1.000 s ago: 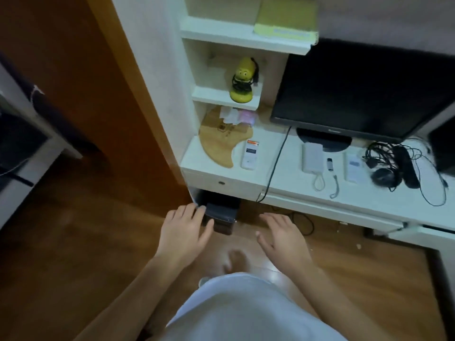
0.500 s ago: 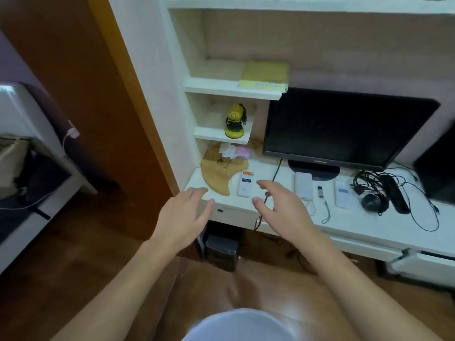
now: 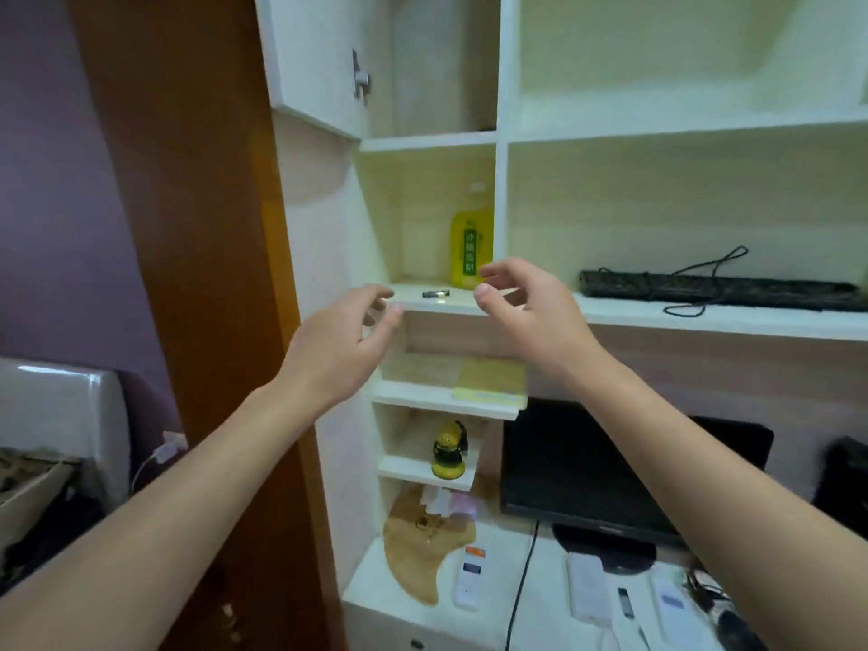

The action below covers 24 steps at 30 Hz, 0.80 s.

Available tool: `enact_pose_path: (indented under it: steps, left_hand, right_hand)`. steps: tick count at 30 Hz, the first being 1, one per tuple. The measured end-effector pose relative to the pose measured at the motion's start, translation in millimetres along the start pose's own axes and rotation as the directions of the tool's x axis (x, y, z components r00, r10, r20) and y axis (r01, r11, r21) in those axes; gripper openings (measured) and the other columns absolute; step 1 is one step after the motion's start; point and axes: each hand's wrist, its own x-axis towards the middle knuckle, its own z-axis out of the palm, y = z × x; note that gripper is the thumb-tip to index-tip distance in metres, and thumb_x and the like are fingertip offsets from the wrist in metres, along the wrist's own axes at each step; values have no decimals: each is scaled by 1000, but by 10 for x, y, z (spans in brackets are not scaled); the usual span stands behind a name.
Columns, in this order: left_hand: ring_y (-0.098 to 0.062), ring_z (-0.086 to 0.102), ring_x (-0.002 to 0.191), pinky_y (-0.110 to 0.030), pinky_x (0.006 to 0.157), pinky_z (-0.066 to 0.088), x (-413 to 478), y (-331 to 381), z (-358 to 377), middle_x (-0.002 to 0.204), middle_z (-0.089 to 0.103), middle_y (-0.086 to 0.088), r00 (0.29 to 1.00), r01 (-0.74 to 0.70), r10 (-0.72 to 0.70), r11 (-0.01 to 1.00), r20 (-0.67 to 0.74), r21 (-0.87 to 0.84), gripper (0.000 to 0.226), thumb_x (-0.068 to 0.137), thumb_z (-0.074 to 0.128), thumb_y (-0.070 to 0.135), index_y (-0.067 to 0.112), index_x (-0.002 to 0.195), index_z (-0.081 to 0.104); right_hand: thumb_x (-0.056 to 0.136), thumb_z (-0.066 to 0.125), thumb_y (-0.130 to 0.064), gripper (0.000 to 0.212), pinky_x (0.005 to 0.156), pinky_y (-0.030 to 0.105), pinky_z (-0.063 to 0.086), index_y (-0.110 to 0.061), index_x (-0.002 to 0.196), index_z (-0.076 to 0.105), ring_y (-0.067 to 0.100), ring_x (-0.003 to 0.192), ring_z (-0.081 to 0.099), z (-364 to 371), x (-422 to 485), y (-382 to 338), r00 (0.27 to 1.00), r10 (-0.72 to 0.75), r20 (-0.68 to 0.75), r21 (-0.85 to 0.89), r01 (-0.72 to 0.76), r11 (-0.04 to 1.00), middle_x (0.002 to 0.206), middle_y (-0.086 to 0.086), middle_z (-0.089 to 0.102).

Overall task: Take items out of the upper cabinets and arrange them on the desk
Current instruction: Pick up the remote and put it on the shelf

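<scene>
A yellow pouch with a green label stands upright in the narrow upper cubby, and a small dark metal object lies on the shelf in front of it. My left hand hovers just below and left of that shelf edge, fingers loosely curled, holding nothing. My right hand is raised in front of the shelf to the right of the pouch, thumb and fingers apart and empty. A black keyboard with its cord lies on the wide shelf to the right. The white desk is at the bottom.
An upper cabinet door stands open at the top. Lower shelves hold a yellow notebook and a yellow figurine. On the desk are a monitor, a wooden board, a remote and several small devices.
The view has swung up from the floor and desk to the upper shelves. Both hands have risen from desk height to the cubby shelf with the yellow pouch.
</scene>
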Motion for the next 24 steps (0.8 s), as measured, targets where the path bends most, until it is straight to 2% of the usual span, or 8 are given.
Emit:
enact_pose_path:
  steps: [2,6,9,13,16,19,24]
  left_hand:
    - [-7,60,101,-37,85,52,226,87,-241,119,64,10,996,-31,26,998,-90,-54,47,102,37,54,23,132,57]
    - [-6,61,93,-24,74,45,560,161,-723,105,66,14,961,-84,49,989,-273,-118,40,102,40,49,23,121,63]
    - [-2,59,84,-19,66,39,752,142,-1072,88,62,18,926,-106,55,987,-373,-119,31,103,40,47,26,107,63]
    - [-4,61,86,-13,63,36,1026,25,-1478,90,65,14,884,-108,46,988,-466,-107,32,105,39,45,25,105,64]
    - [-7,61,88,-16,63,37,1267,-115,-1709,94,66,10,871,-87,29,992,-490,-96,34,105,36,46,24,108,61]
    - [-11,64,97,-20,70,43,1533,-298,-1840,106,66,8,883,-89,16,987,-470,-132,36,104,36,49,24,116,59]
    - [-16,66,103,-37,85,57,1895,-511,-1924,114,66,6,906,-124,16,965,-422,-230,34,103,42,48,24,121,58]
  right_hand:
    - [95,61,-38,28,82,38,57,-23,117,66,10,85,68,-93,236,-191,999,-34,-39,33,35,999,101,-10,70]
    - [85,59,-46,35,84,44,58,-23,109,70,18,87,71,-178,631,-583,991,-105,-85,68,111,991,95,-7,72]
    - [82,59,-48,34,80,48,59,-25,104,71,18,85,72,-175,911,-892,983,-159,-96,99,168,981,93,-3,72]
    - [86,61,-43,24,78,50,60,-27,101,71,13,81,73,-85,1309,-1272,967,-230,-107,107,242,964,90,-3,74]
    - [91,63,-36,18,78,48,60,-25,102,71,12,79,73,36,1595,-1537,956,-272,-108,99,283,954,90,-4,74]
    - [94,63,-31,17,78,45,61,-22,105,71,10,77,73,160,1859,-1754,945,-304,-122,67,313,947,90,-5,73]
    - [95,62,-29,20,78,44,61,-18,109,70,11,77,72,347,2278,-1957,940,-298,-165,36,308,951,93,-4,73]
